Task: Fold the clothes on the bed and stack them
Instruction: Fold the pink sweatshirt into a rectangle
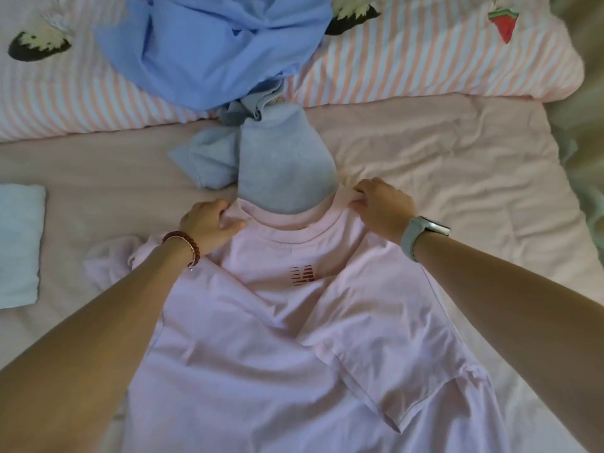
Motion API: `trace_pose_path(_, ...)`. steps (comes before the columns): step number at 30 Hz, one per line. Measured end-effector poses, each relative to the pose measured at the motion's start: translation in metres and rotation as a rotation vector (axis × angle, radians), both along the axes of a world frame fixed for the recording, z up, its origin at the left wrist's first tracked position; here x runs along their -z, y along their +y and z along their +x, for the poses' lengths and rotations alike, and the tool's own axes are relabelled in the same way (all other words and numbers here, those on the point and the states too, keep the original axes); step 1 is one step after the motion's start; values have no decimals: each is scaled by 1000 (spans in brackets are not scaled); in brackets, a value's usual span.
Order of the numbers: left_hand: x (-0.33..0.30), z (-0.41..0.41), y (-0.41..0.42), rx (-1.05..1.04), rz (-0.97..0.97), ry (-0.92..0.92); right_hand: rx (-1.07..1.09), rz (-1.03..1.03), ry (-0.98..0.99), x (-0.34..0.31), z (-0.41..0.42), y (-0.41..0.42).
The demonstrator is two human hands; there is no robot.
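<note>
Both hands, left point(209, 223) and right point(380, 204), pinch the shoulders of the pink tee point(277, 338), just below the grey garment point(281, 171), whose overlapped hem could drag along.

Both forearms extend forward, converging toward 12 o'clock. Left hand point(209, 223), beaded bracelet at wrist, fingers curled in a pinching grip on fabric. Right hand point(382, 207), grey watch at wrist, knuckles up, fingers likewise pinching fabric.

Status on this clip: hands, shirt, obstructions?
Left hand and right hand pinch pink T-shirt at collar. Shirt unfolded. Grey garment overlaps neckline.
</note>
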State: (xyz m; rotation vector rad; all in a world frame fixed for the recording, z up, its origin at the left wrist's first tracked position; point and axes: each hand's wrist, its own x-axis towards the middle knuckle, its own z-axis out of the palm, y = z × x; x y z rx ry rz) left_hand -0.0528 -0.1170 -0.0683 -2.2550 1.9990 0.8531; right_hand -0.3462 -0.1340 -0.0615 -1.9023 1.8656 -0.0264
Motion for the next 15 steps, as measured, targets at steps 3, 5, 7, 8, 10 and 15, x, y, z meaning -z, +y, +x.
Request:
trace_pose_path(3, -13, 13, -6, -3, -221, 18, 211, -142, -198, -10, -1, -3)
trace_pose_path(5, -19, 11, -12, 57, -388, -52, 364, -181, -296, -13, 4, -7)
trace_pose_path(7, -18, 4, -22, 69, -388, -95, 526, -84, -371, -12, 14, -12)
trace_pose_path(8, -14, 1, -26, 61, -328, -99, 595, 8, -426, -10, 20, -14)
trace_pose_path(10, -6, -1, -29, 0, -211, -60, 611, 150, -481, -7, 31, -12)
trace_pose_path(15, 2, 39, 10, -84, -185, -122, 208, -102, -155, -10, 81, 40)
